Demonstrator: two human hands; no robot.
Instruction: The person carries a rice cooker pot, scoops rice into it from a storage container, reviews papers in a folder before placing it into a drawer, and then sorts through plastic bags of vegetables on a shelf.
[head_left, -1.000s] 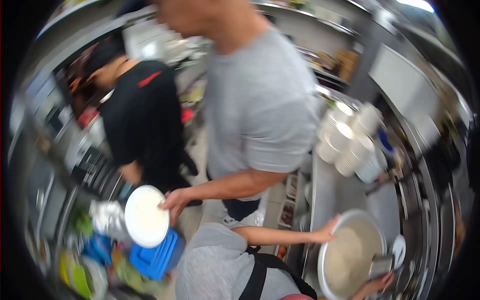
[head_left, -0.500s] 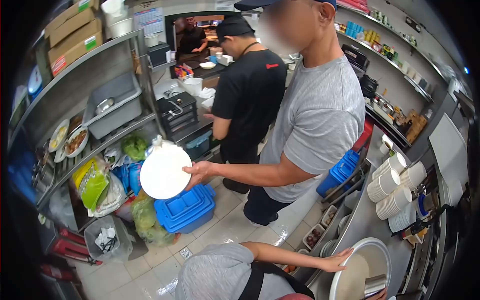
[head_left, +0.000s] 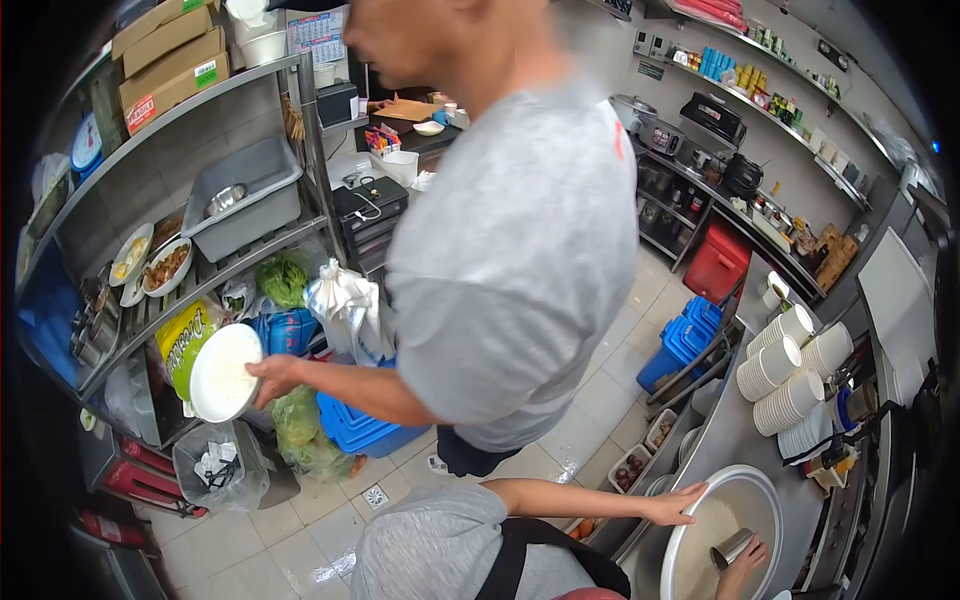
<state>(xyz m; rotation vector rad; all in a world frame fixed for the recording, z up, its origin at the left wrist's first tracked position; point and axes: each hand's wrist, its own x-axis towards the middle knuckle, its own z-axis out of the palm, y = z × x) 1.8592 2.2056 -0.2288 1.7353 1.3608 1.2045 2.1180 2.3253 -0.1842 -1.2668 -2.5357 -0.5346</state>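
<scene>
A large pale basin (head_left: 672, 560) stands at the lower right with whitish grains (head_left: 705, 535), which look like rice, in it. My left hand (head_left: 676, 505) holds the basin's near-left rim. Inside the basin, my right hand (head_left: 745, 568) grips a metal cup (head_left: 733, 548) tilted over the grains. Stacks of white paper bowls (head_left: 788, 403) stand on the metal counter (head_left: 715, 450) beyond the basin.
A co-worker in a grey shirt (head_left: 510, 260) passes in front, carrying a white plate (head_left: 226, 373). Left stands a metal shelf (head_left: 235, 262) with a grey tub (head_left: 243, 205). Blue bins (head_left: 372, 425) and a trash bin (head_left: 222, 468) sit on the tiled floor.
The metal cup has moved up and left inside the basin, showing more of my right hand. The grey-shirted co-worker has moved left with the plate, now hiding the person in black.
</scene>
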